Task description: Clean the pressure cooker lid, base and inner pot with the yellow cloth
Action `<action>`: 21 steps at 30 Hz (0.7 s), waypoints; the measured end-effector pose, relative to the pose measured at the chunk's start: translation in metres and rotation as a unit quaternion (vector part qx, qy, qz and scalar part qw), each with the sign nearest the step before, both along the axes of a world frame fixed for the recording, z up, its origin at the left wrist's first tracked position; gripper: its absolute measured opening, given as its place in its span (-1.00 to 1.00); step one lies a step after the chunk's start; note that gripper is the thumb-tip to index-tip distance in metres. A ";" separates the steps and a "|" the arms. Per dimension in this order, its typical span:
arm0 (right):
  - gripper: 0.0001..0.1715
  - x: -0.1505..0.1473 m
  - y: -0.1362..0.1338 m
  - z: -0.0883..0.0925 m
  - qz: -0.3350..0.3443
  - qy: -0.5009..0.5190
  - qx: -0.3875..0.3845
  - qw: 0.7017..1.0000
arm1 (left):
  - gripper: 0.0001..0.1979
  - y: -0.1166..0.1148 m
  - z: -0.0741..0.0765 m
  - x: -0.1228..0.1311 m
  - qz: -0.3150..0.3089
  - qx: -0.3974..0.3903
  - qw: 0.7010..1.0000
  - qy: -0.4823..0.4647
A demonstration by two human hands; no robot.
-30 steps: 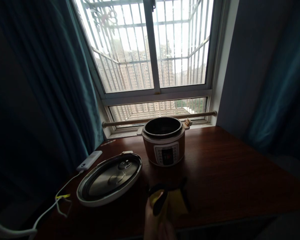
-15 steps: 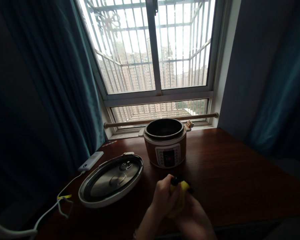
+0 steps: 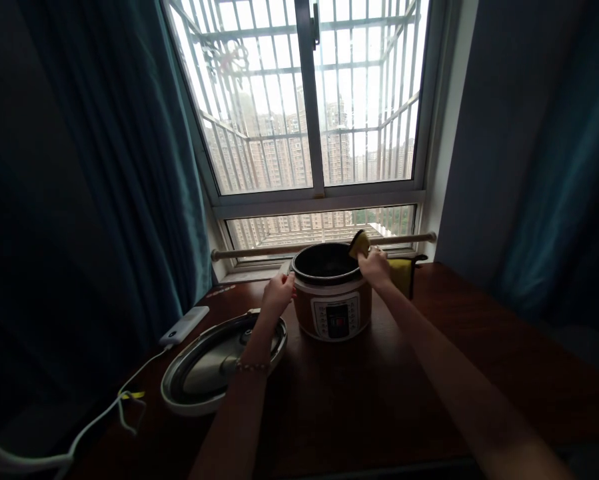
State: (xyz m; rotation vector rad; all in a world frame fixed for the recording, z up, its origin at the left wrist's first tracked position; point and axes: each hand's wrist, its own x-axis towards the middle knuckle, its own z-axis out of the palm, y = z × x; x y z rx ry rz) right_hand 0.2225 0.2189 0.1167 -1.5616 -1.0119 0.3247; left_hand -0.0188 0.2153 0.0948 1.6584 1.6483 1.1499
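Note:
A brown and white electric cooker [image 3: 306, 317] stands uncovered on the table, its dark inner pot [image 3: 324, 261] showing inside. At the cooker's left handle, my left hand [image 3: 278, 295] is closed, with its fingertips against the side; the handle is mostly hidden behind it. My right hand [image 3: 375, 267] is closed on a yellow cloth [image 3: 402, 275] with dark edging at the right side of the rim. One corner of the cloth sticks up over the pot, and the rest hangs to the right of the hand.
The cooker's lid [image 3: 204, 373] lies inside up on the left, partly behind my left forearm. Behind it are a white power bank [image 3: 185, 325] and a white cable [image 3: 96, 420]. A rail [image 3: 259, 252] crosses the window behind the cooker.
Both hands have moved forward and apart, from holding the cloth together in front of the cooker to its two sides. The cloth has gone with my right hand.

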 end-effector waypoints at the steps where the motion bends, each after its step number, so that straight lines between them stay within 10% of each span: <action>1: -0.54 -0.004 0.009 -0.003 -0.006 -0.019 -0.035 0.999 | -0.71 0.011 0.001 0.003 0.011 -0.013 1.000 -0.003; 8: -0.63 0.001 0.040 -0.025 -0.004 -0.113 -0.165 0.980 | -0.69 0.041 -0.013 0.023 0.061 -0.010 0.997 0.044; 21: -0.62 0.017 0.065 -0.022 -0.019 -0.119 -0.185 0.975 | -0.68 0.072 -0.018 0.017 0.061 -0.019 0.992 0.105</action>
